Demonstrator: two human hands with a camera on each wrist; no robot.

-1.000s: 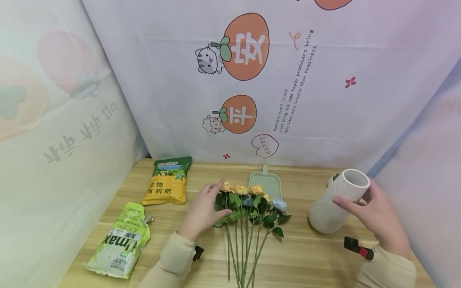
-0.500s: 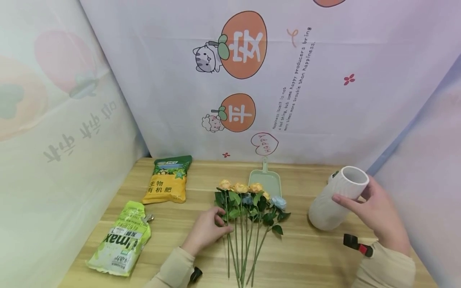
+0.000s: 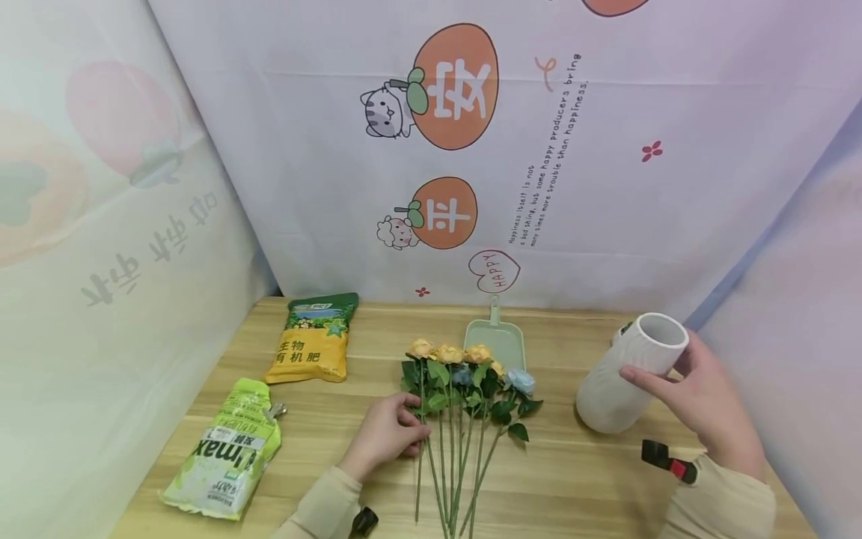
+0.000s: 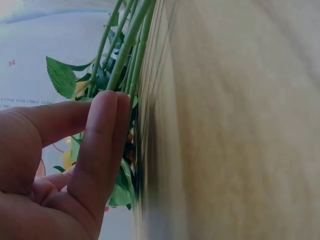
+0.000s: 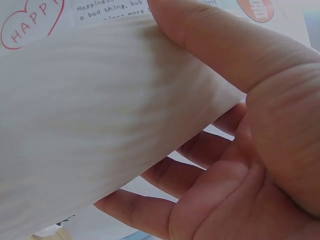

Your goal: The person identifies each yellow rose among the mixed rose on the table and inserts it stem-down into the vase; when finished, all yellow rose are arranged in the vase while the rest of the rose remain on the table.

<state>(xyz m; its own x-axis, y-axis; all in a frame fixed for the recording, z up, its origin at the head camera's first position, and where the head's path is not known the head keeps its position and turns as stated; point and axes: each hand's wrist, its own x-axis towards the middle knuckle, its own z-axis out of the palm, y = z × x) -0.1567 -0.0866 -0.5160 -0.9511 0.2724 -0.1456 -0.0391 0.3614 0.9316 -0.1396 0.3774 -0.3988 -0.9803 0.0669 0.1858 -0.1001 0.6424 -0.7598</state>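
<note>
A bunch of artificial roses (image 3: 465, 374), orange and pale blue with long green stems, lies on the wooden table (image 3: 579, 486). My left hand (image 3: 390, 430) rests at the bunch's left side, fingers curled round the leftmost stem (image 3: 419, 479) just below the leaves. In the left wrist view my fingers (image 4: 100, 145) press against the stems (image 4: 125, 55) near the tabletop. My right hand (image 3: 700, 397) grips a white ribbed vase (image 3: 629, 374) near its rim, tilted with the mouth up and to the right. In the right wrist view the vase wall (image 5: 90, 125) fills the frame, with my thumb (image 5: 225, 45) across it.
A pale green scoop (image 3: 501, 337) lies behind the flowers. A yellow and green fertiliser bag (image 3: 313, 340) and a light green pouch (image 3: 225, 449) lie at the left. A small black and red clip (image 3: 667, 458) sits by my right wrist. Printed cloth walls close in three sides.
My left hand slid from the flower heads down to the stems and curled round the leftmost one, which now lies slightly apart from the bunch. The vase barely moved.
</note>
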